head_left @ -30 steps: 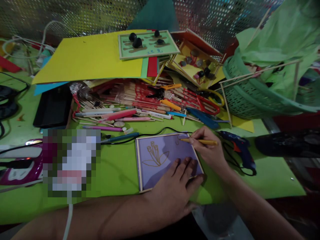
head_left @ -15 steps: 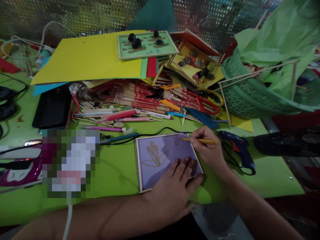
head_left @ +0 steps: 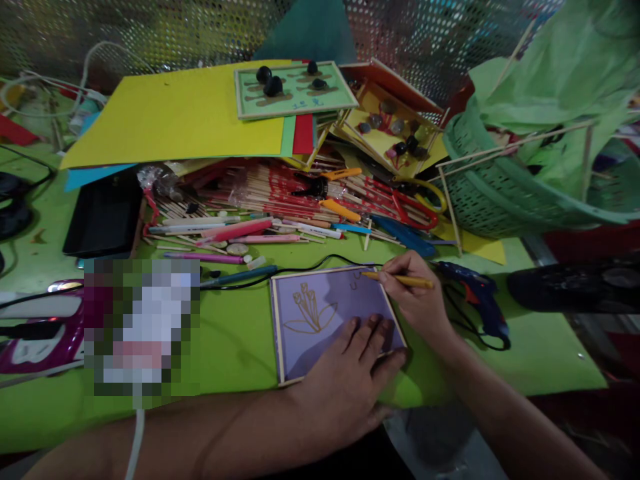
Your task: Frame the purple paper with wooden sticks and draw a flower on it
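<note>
A purple card point(head_left: 310, 353) edged with thin wooden sticks lies on the green table. Brown lines on its left half form a flower drawing point(head_left: 309, 310) with long leaves, and small curved marks point(head_left: 354, 283) stand near its upper right. My left hand point(head_left: 350, 373) rests flat across the card's lower right, fingers spread. In my right hand point(head_left: 413, 290), a yellow-brown pen point(head_left: 407, 281) is pinched, its tip at the card's upper right beside the marks. The card's lower right corner area is partly covered by my left hand.
Behind the card lie several marker pens point(head_left: 245, 230), wooden sticks point(head_left: 280, 193) and scissors point(head_left: 420, 200). A blue glue gun point(head_left: 477, 297) sits at right, below a green basket point(head_left: 500, 180). Yellow sheets point(head_left: 185, 120) and a framed green picture point(head_left: 295, 107) are stacked at the back.
The pen tip has shifted slightly right along the card's upper right. Another small curved stroke shows more clearly above the first. My left hand stays in place.
</note>
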`<state>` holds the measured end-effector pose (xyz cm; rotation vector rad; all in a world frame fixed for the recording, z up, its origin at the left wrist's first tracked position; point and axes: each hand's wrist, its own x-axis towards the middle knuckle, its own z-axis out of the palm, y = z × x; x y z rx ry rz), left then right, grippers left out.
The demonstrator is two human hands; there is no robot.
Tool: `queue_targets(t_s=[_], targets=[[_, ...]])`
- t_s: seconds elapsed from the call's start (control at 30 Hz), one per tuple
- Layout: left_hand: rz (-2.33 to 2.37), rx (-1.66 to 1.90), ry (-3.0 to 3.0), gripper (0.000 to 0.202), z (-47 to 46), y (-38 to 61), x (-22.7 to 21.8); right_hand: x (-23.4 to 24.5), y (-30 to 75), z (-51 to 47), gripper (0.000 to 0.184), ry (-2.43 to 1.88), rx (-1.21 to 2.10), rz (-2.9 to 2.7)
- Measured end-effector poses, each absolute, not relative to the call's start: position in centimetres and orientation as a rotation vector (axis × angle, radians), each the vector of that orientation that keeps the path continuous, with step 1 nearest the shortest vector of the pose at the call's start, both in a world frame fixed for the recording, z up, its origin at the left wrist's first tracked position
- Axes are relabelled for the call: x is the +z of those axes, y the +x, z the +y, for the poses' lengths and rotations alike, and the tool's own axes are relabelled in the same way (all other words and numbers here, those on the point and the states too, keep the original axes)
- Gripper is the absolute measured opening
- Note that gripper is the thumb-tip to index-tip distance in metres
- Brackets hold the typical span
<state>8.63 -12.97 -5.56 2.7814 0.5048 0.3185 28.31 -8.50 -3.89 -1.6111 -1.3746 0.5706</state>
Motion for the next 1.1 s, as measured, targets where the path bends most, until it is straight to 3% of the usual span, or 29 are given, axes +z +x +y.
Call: queue_targets(t_s=[1.1], targets=[[0.508, 0.321, 2.774, 0.073, -13.07, 8.64, -5.57, -4.19, 28.58, -8.46, 0.013, -1.620, 0.542, -1.383]])
